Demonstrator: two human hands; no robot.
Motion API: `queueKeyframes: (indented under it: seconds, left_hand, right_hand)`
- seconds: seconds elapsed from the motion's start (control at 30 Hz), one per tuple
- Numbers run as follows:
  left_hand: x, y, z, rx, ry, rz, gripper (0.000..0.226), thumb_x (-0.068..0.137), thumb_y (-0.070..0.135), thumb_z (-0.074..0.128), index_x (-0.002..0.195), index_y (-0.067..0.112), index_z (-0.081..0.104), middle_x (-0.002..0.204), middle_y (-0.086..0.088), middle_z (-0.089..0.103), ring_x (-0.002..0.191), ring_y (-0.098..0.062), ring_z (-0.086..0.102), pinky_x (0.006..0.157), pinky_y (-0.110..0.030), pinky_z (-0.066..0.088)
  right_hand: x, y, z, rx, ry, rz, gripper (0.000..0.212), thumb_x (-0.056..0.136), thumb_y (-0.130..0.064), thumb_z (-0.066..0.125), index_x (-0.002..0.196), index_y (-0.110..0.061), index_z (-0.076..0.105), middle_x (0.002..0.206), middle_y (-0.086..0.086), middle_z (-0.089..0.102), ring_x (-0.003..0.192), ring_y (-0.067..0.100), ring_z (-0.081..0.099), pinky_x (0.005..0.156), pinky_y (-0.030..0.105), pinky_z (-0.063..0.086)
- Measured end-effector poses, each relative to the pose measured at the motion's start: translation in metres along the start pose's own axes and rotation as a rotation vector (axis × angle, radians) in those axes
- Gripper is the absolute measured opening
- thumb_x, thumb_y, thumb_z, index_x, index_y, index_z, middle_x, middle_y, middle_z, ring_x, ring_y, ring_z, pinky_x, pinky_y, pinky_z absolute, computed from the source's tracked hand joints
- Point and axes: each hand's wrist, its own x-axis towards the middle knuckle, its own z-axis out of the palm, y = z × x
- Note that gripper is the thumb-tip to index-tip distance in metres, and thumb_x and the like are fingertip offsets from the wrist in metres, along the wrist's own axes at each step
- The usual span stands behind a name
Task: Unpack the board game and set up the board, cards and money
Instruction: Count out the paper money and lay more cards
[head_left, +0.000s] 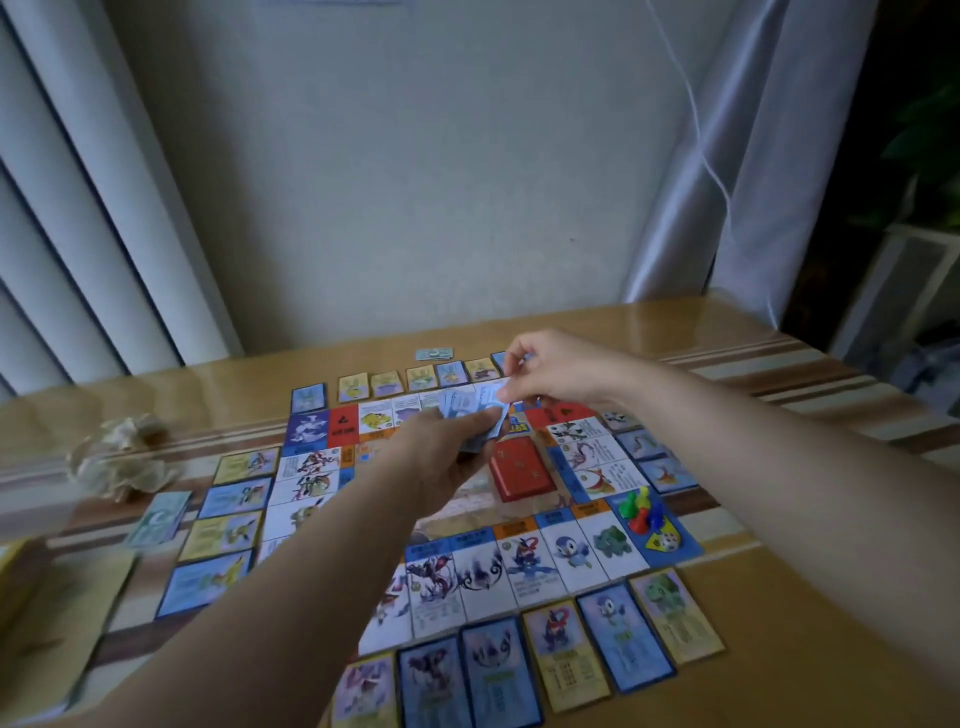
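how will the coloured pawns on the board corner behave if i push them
The pawns look small and plastic, so probably light. They stand bunched together, taller than wide, so a push would likely topple several. The smooth printed board may let them slide.

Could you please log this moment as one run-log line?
left hand grips blue stack | right hand pinches top sheet | board open, cards along edges | red deck on board

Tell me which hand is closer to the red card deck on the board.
Left. The left hand, holding blue cards, sits just beside the red deck; the right hand is farther off, past its far end.
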Motion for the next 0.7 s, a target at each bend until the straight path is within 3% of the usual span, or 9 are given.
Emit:
queueKeyframes:
  seconds: [0.13,0.2,0.27,0.37,0.47,0.6,0.7]
  left_hand:
    - [0.008,0.022,-0.033,-0.062,0.032,0.068,0.008,0.09,0.006,0.06,0.093,-0.001,0.059,0.057,-0.005,0.063,0.051,-0.008,0.059,0.045,-0.015,0.049]
    - [0.016,0.036,-0.052,-0.161,0.085,0.082,0.014,0.094,0.011,0.055,0.086,0.0,0.058,0.062,-0.006,0.063,0.053,-0.009,0.06,0.044,-0.016,0.05]
    - [0.024,0.049,-0.071,-0.249,0.112,0.09,0.023,0.098,0.016,0.049,0.082,0.0,0.055,0.074,-0.009,0.059,0.062,-0.012,0.058,0.043,-0.017,0.05]
    - [0.035,0.066,-0.095,-0.35,0.124,0.113,0.03,0.1,0.016,0.04,0.081,-0.002,0.053,0.077,-0.012,0.056,0.067,-0.015,0.055,0.045,-0.017,0.051]
    - [0.048,0.076,-0.112,-0.362,0.148,0.108,0.031,0.1,0.014,0.037,0.083,-0.004,0.055,0.079,-0.014,0.059,0.069,-0.018,0.058,0.05,-0.022,0.054]
    - [0.062,0.08,-0.126,-0.396,0.148,0.114,0.03,0.1,0.011,0.033,0.087,-0.006,0.054,0.086,-0.016,0.059,0.077,-0.02,0.059,0.064,-0.027,0.051]
    - [0.069,0.08,-0.134,-0.4,0.138,0.108,0.026,0.099,0.008,0.033,0.101,-0.008,0.053,0.092,-0.017,0.06,0.081,-0.021,0.061,0.066,-0.029,0.051]
  right_hand:
    - [0.044,-0.015,0.019,0.176,0.016,-0.042,0.021,0.086,0.005,0.06,0.076,-0.013,0.057,0.068,0.004,0.057,0.055,0.008,0.053,0.048,0.016,0.043]
    - [0.073,-0.015,0.025,0.262,0.143,-0.014,0.016,0.088,0.005,0.058,0.08,-0.008,0.063,0.067,0.004,0.058,0.051,0.006,0.055,0.046,0.014,0.045]
    - [0.105,-0.012,0.03,0.299,0.289,0.035,0.01,0.089,0.0,0.06,0.096,0.0,0.068,0.069,0.006,0.062,0.055,0.007,0.059,0.056,0.017,0.052]
    - [0.149,-0.003,0.04,0.129,0.397,0.085,0.023,0.091,-0.011,0.061,0.11,-0.001,0.068,0.096,0.011,0.07,0.085,0.018,0.065,0.078,0.025,0.046]
    - [0.184,0.007,0.054,-0.007,0.424,0.089,0.027,0.094,-0.014,0.056,0.117,-0.003,0.066,0.124,0.01,0.063,0.114,0.024,0.057,0.085,0.021,0.038]
    - [0.221,0.024,0.07,-0.136,0.371,0.092,0.028,0.097,-0.011,0.049,0.12,-0.006,0.064,0.127,0.011,0.061,0.114,0.028,0.056,0.085,0.024,0.04]
    - [0.239,0.039,0.077,-0.327,0.358,0.132,0.028,0.098,-0.014,0.045,0.115,-0.016,0.068,0.125,0.01,0.061,0.112,0.031,0.052,0.092,0.037,0.047]
